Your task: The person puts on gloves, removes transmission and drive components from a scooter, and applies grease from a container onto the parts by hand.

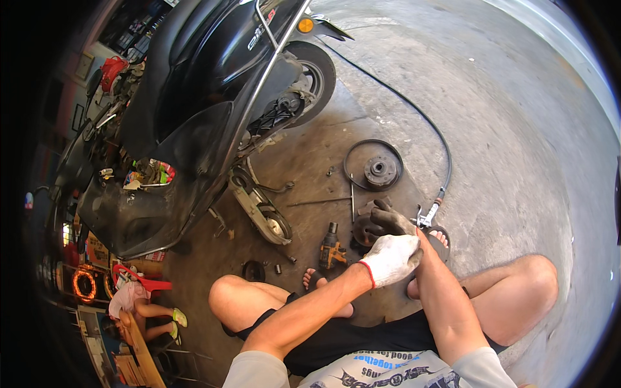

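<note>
My left hand (391,262), in a white work glove with a red cuff, is closed at my right wrist, its fingers pinching the cuff of the right glove. My right hand (393,220) wears a darkly soiled glove, its fingers stretched out and holding nothing. Below it on the floor sits a dark round metal part (366,231), partly hidden by the hand. An orange and black cordless impact driver (332,251) stands near my left foot. Farther off, a round clutch unit (380,171) lies within a black drive belt (350,152), with a thin metal T-handle wrench (352,202) beside them.
A black scooter (213,71) fills the left, its drive case (259,210) uncovered. A black air hose (414,107) ends in a blow gun (427,216) by my right foot. A socket (278,269) and dark cup (254,271) lie left. Another person (132,301) sits lower left.
</note>
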### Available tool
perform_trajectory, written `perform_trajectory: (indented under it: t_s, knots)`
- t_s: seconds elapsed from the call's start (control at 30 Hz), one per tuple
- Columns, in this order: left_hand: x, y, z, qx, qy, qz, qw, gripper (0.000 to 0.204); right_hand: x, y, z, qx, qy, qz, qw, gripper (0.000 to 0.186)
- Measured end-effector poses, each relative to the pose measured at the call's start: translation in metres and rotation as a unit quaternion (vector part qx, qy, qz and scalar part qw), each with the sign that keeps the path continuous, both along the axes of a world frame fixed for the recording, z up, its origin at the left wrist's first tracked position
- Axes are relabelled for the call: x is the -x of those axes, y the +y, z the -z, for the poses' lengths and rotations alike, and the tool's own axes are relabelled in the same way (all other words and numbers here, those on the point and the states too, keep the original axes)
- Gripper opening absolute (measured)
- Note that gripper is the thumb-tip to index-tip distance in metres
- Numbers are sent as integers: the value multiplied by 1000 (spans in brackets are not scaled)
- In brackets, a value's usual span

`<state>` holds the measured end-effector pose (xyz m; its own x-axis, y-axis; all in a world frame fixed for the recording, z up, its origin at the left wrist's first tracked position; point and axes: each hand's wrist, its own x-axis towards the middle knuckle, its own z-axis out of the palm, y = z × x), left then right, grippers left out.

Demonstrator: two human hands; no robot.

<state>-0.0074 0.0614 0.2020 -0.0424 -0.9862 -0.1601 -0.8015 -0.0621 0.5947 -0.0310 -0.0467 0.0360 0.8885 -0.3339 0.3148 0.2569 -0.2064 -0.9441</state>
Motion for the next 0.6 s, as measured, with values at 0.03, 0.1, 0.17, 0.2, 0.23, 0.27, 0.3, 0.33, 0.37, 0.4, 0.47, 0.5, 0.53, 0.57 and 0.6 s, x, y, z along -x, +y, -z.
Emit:
perform_trajectory:
  t_s: [0.03, 0.1, 0.17, 0.2, 0.23, 0.27, 0.3, 0.33, 0.37, 0.4, 0.47, 0.5, 0.53, 0.57, 0.6]
  knots:
    - [0, 1, -1, -6, -8, 1, 1000, 19, 0, 0, -4, 88, -9, 29, 996, 21]
    - [-2, 2, -5, -4, -6, -4, 1000, 19, 0, 0, -19, -74, 45, 141, 986, 29]
    - [-3, 2, -5, -3, 3, -15, 1000, 20, 1, -8, -47, -362, 152, 259, 882, 45]
    - [-2, -2, -4, -3, 5, -8, 1000, 20, 0, -11, -36, -362, 151, 266, 881, 45]
    - [-1, -5, -3, -5, 8, -5, 1000, 20, -5, -14, -17, -296, 109, 294, 902, 48]
    - [1, -9, -1, -8, 11, -2, 1000, 20, -5, -18, -1, -228, 68, 321, 917, 51]
    - [0, -11, 1, -8, 12, 2, 1000, 20, -5, -21, 9, -218, 85, 311, 921, 49]
    - [-2, -13, 3, -5, 26, -6, 1000, 21, -3, -24, 18, -207, 102, 301, 925, 48]
    - [-6, -14, 6, -3, 38, -16, 999, 21, -5, -26, 21, -217, 155, 312, 912, 42]
    - [-11, -17, 11, -5, 39, -14, 999, 21, -5, -29, 24, -226, 209, 322, 895, 37]
    - [-21, -27, 21, -47, -5, -17, 999, 23, -10, -35, 31, -285, 261, 356, 851, 32]
    - [-29, -37, 20, -109, -4, -20, 994, 25, -14, -39, 36, -345, 302, 389, 799, 28]
    - [-41, -45, 32, -112, -17, -25, 993, 27, -18, -47, 40, -362, 329, 405, 772, 26]
    - [-52, -56, 46, -111, 0, -60, 992, 27, -18, -57, 53, -349, 360, 402, 767, 25]
    - [-65, -67, 60, -109, 16, -93, 990, 28, -18, -67, 70, -184, 423, 339, 820, 24]
